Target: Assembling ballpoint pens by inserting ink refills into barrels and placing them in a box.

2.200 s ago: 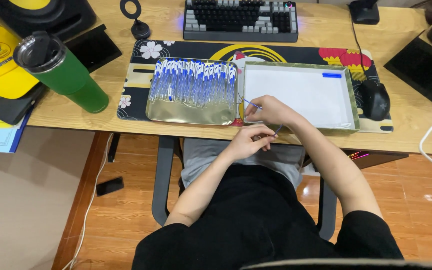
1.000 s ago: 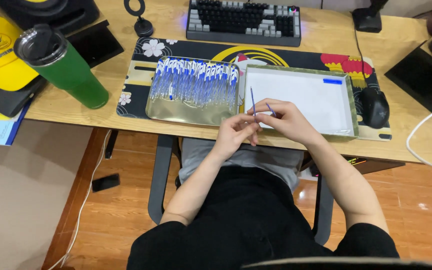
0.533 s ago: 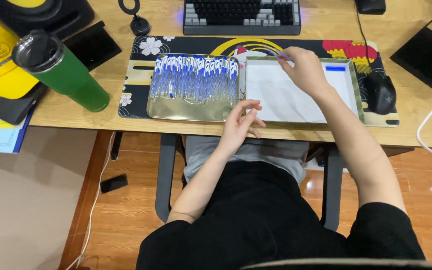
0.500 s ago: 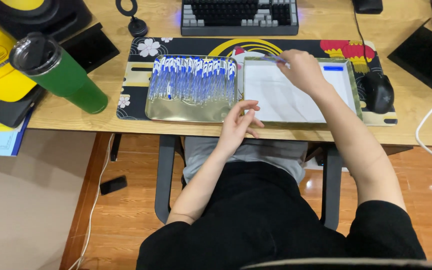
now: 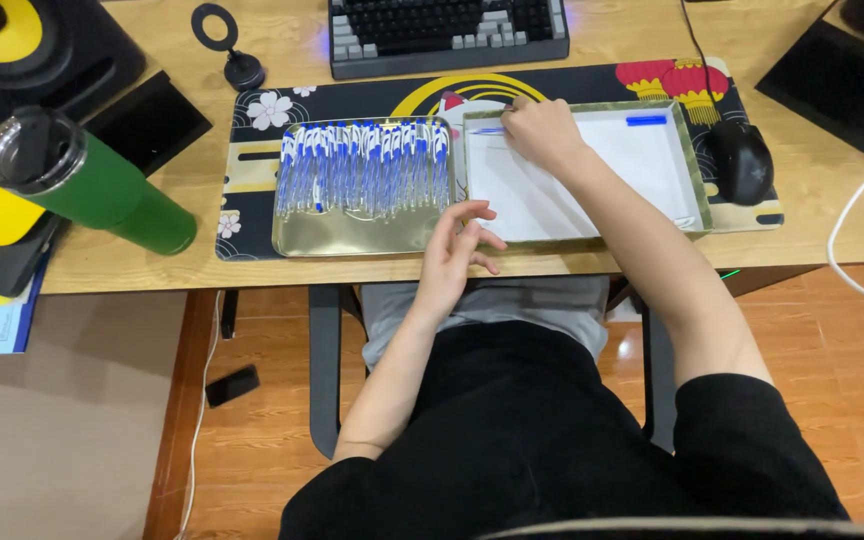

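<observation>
Pen (image 5: 487, 130), blue and slim, lies at the far left corner of the white-lined tray (image 5: 687, 160), pinched in the closed fingers of the right hand (image 5: 542, 130), whose arm stretches forward across that tray. This looks like the laying-down step; the next move would call for loosening the pinch. Left of the tray, touching it, a gold tray (image 5: 352, 235) holds a row of blue pens. The left hand (image 5: 457, 250) rests open, fingers spread, at the white-lined tray's near left corner
</observation>
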